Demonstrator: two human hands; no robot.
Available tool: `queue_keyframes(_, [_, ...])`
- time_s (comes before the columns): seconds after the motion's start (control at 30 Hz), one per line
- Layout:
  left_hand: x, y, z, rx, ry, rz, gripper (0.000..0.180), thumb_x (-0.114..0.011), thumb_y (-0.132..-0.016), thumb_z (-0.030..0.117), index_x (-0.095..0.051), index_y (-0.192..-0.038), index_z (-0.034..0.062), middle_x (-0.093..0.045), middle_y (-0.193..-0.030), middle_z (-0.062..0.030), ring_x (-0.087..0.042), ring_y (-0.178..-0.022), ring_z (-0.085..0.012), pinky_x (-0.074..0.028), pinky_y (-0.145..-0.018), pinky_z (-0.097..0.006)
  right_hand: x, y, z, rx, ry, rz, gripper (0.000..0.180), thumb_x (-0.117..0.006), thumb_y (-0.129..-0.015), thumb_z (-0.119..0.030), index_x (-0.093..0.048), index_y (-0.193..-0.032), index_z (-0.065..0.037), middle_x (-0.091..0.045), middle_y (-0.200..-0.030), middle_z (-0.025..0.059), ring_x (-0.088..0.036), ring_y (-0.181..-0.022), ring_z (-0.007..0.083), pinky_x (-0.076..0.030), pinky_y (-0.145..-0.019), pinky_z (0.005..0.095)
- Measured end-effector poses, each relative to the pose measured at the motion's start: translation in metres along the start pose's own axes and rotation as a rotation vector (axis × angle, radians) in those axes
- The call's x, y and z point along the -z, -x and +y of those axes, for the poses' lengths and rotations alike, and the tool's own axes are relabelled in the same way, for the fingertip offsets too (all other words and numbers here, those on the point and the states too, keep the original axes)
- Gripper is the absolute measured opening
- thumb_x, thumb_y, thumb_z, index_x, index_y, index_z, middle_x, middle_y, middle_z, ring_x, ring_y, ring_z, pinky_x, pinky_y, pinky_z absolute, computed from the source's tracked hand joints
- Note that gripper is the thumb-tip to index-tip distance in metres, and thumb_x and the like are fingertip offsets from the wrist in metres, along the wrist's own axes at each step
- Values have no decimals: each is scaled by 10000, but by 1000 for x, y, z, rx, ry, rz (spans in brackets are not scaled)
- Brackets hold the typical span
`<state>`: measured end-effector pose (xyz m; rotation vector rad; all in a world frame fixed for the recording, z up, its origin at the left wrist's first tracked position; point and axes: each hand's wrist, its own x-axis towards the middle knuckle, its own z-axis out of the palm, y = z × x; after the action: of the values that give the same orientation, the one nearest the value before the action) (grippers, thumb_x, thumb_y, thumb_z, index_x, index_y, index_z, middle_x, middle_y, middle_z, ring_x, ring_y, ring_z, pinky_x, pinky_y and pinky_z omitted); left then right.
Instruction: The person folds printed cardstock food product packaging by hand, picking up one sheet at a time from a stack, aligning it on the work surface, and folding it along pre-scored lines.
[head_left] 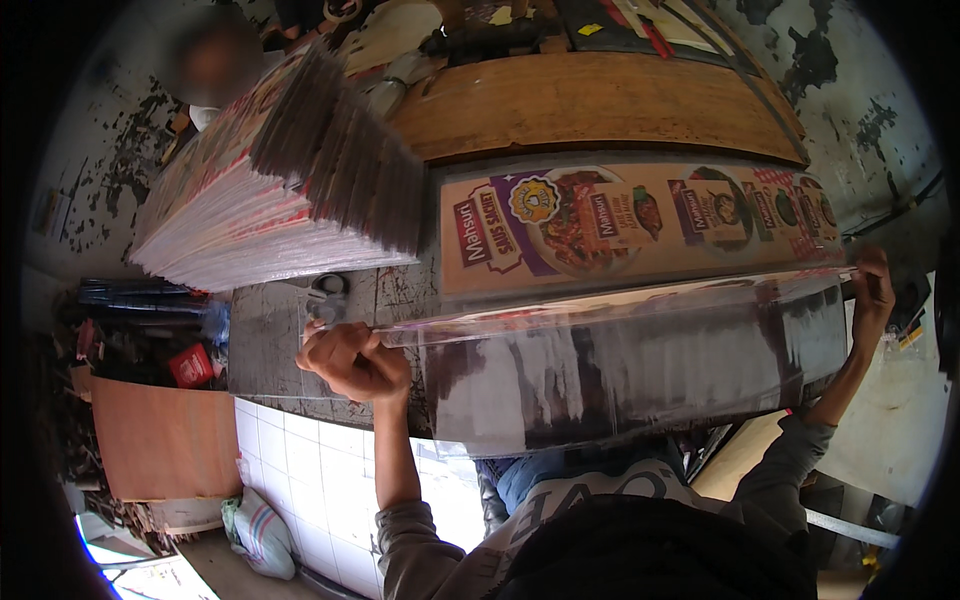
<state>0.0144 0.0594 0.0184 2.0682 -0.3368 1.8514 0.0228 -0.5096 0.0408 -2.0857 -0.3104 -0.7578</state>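
Here, a long clear film (640, 340) is stretching across the table (270, 340); a tall sheet stack (270, 190) is sitting upper left; a tan printed sheet (640, 225) with purple and red labels is lying beyond the film; the left hand (352, 362) and right hand (872, 295) are gripping the film's ends.

Head cam is looking steeply down from above at the worktable (300, 330), close in; fisheye is bending edges w/ dark rim. Only one view.
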Motion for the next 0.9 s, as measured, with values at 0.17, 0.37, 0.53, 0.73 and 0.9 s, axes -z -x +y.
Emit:
queue_keyframes(0.17, [12,-17,5,82,27,-137,70,-539,-857,109,-497,-811,78,-479,-762,-19,-421,-758,-146,-375,-772,-346,22,2,-5,52,197,7,53,-516,-829,30,-505,-830,-22,-483,-955,32,-426,-791,103,-347,-741,224])
queue_keyframes(0.37, [17,-46,17,103,126,-336,74,-506,-807,-58,-516,-839,8,-498,-768,-54,-466,-632,-109,-367,-523,-226,35,-1,-3,13,358,-3,68,-491,-872,-27,-465,-810,-15,-413,-832,17,-392,-709,89,-315,-674,194])
queue_keyframes(0.53, [13,-45,25,422,51,-603,90,-642,-744,21,-562,-784,33,-557,-757,-47,-484,-710,-188,-406,-596,-306,24,-7,-6,-210,197,-123,100,-490,-886,-86,-534,-867,1,-499,-819,1,-481,-746,89,-371,-721,207])
queue_keyframes(0.73, [20,-28,5,385,125,-671,132,-671,-748,78,-576,-816,15,-559,-903,-74,-519,-765,-189,-434,-654,-308,13,0,8,-187,-9,98,119,-504,-891,-148,-549,-885,-39,-517,-806,-8,-508,-637,61,-391,-523,181])
queue_keyframes(0.9, [33,-24,11,629,294,-681,389,-656,-774,51,-508,-1133,33,-541,-1043,-110,-552,-877,-170,-488,-712,-288,47,1,45,-253,-231,247,128,-541,-885,-205,-553,-901,-78,-512,-772,-34,-504,-552,27,-337,-372,159])
